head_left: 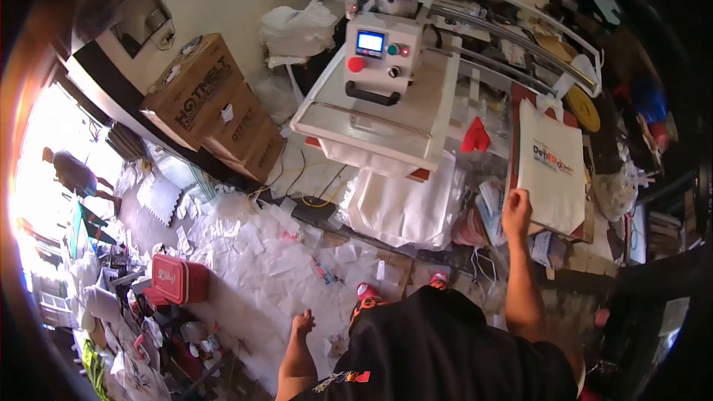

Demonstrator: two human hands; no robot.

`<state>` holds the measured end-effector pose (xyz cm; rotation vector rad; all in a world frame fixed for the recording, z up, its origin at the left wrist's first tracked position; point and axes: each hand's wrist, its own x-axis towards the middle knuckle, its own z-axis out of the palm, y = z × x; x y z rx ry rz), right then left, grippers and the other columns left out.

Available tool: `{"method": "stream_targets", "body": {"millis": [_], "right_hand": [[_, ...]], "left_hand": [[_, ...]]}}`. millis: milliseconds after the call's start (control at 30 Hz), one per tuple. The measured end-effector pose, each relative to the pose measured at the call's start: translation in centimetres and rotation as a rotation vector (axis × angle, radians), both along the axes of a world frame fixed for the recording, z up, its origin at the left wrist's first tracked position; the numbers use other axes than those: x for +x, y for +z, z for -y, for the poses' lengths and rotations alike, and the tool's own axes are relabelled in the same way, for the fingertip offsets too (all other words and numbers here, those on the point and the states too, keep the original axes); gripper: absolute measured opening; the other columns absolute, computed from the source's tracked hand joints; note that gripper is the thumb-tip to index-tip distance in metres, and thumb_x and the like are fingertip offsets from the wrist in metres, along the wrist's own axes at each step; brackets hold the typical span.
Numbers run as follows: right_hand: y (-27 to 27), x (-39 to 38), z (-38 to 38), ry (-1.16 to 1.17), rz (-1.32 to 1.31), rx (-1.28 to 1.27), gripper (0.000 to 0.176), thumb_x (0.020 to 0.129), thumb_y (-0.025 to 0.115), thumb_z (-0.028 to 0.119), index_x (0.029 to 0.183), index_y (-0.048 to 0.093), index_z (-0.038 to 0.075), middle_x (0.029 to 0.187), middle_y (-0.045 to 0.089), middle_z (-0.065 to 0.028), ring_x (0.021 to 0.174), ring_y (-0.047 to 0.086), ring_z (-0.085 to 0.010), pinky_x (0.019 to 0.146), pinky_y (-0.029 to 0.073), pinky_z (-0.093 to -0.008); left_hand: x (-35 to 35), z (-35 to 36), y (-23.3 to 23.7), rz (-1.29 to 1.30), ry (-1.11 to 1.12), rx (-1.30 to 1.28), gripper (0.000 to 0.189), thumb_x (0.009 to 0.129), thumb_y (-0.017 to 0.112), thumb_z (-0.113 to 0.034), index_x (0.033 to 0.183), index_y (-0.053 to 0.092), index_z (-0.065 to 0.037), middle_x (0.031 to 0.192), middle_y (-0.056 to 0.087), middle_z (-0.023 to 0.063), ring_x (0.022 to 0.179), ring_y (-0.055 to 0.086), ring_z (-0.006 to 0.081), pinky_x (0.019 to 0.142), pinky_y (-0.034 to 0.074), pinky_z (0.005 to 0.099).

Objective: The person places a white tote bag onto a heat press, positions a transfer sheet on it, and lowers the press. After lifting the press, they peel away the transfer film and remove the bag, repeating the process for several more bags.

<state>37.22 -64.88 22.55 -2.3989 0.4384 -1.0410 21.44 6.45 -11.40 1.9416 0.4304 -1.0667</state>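
Note:
A white bag (pixel 558 191) with dark and red lettering lies flat on a red-edged board (pixel 513 156) at the right. My right hand (pixel 518 210) is at the bag's lower left edge, its fingers closed there; the fingertips are partly hidden. My left hand (pixel 302 322) hangs low over the littered floor, fingers loosely bent and apart, holding nothing I can see. Left of the bag stands a white press machine (pixel 382 44) with a lit screen, a red button and a black handle. A stack of white bags (pixel 405 204) sits below the machine's flat plate.
Cardboard boxes (pixel 215 108) stand against the left wall. Scraps of paper and plastic (pixel 252 267) cover the floor around a red cooler (pixel 180 279). A red cloth piece (pixel 476 135) lies between machine and board. Another person (pixel 74 173) is by the bright doorway.

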Motion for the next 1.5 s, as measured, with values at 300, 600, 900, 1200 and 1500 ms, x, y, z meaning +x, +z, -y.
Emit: {"method": "stream_targets", "body": {"millis": [300,600,900,1200,1500], "right_hand": [[-2.3,-10.2,24.2,-0.317,-0.068,0.032,0.015,0.095,0.062,0.018,0.094,0.063,0.003,0.090,0.068,-0.0145,0.082,0.067,-0.0319,0.073,0.052,-0.0403],[-5.4,0.3,43.4,-0.204,-0.207,0.171,0.031,0.088,0.068,0.022,0.111,0.068,0.002,0.102,0.066,-0.0200,0.100,0.064,-0.0358,0.087,0.052,-0.0421],[-3.5,4.5,47.7,-0.201,-0.542,0.214,0.028,0.085,0.068,0.024,0.105,0.069,0.006,0.106,0.068,-0.0194,0.102,0.064,-0.0363,0.086,0.052,-0.0441],[-2.8,1.2,38.9,-0.115,-0.177,-0.043,0.008,0.076,0.066,0.006,0.077,0.059,0.008,0.082,0.061,-0.0131,0.082,0.059,-0.0362,0.073,0.049,-0.0469],[-3.7,-8.8,10.6,1.373,-0.997,1.065,0.030,0.084,0.075,0.030,0.102,0.069,0.006,0.093,0.072,-0.0125,0.081,0.068,-0.0193,0.073,0.055,-0.0351]], "left_hand": [[10.5,18.3,8.8,-0.026,0.349,-0.070,0.045,0.099,0.048,-0.053,0.110,0.060,-0.011,0.098,0.069,0.0107,0.065,0.065,0.0213,0.049,0.045,0.0314],[3.6,37.7,10.6,0.311,-0.356,0.084,0.040,0.101,0.051,-0.038,0.115,0.064,-0.003,0.100,0.071,0.0150,0.087,0.071,0.0230,0.073,0.058,0.0385],[-2.7,43.2,14.3,0.090,-0.048,0.255,0.041,0.097,0.054,-0.033,0.116,0.065,0.001,0.098,0.072,0.0137,0.075,0.073,0.0224,0.069,0.057,0.0352],[-3.4,41.9,11.6,0.380,-0.442,0.215,0.040,0.097,0.053,-0.029,0.114,0.065,0.005,0.098,0.072,0.0159,0.078,0.072,0.0230,0.069,0.058,0.0346],[-1.4,48.8,17.3,0.292,0.126,0.011,0.037,0.100,0.051,-0.027,0.116,0.064,0.003,0.098,0.072,0.0146,0.082,0.071,0.0205,0.070,0.056,0.0316]]}}
